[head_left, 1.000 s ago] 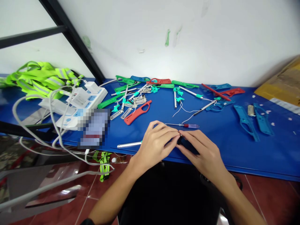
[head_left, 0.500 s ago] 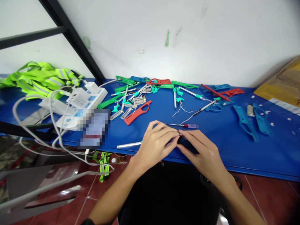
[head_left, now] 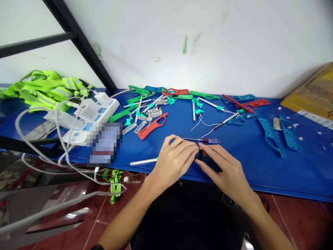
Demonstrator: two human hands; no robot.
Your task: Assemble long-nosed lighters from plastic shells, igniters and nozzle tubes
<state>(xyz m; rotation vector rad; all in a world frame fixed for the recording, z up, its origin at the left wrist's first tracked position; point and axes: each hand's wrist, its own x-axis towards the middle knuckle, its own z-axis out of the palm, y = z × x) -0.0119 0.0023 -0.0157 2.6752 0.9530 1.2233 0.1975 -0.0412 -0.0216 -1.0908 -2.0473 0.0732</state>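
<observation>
Close together over the front of the blue table (head_left: 260, 173), both hands meet at a small black part (head_left: 200, 153) whose kind I cannot make out. My right hand (head_left: 226, 166) pinches it between thumb and fingertips. The fingers of my left hand (head_left: 174, 156) are closed at its left side; what they grip is hidden. From under the left hand a silver metal tube (head_left: 144, 161) sticks out. Just beyond the fingertips lies a screwdriver (head_left: 212, 141) with a purple and red handle.
Lighter parts lie behind: a red casing half (head_left: 153, 127), green casing halves (head_left: 205, 94) and wired metal tubes (head_left: 194, 110). Blue casing halves (head_left: 272, 137) are at right, near a taped cardboard box (head_left: 309, 92). Left stand a power strip (head_left: 110, 107), blurred phone (head_left: 105, 144) and reflective straps (head_left: 49, 90).
The black part has turned between the fingers and now stands more upright. My right thumb has shifted slightly up and left; my left hand has barely moved.
</observation>
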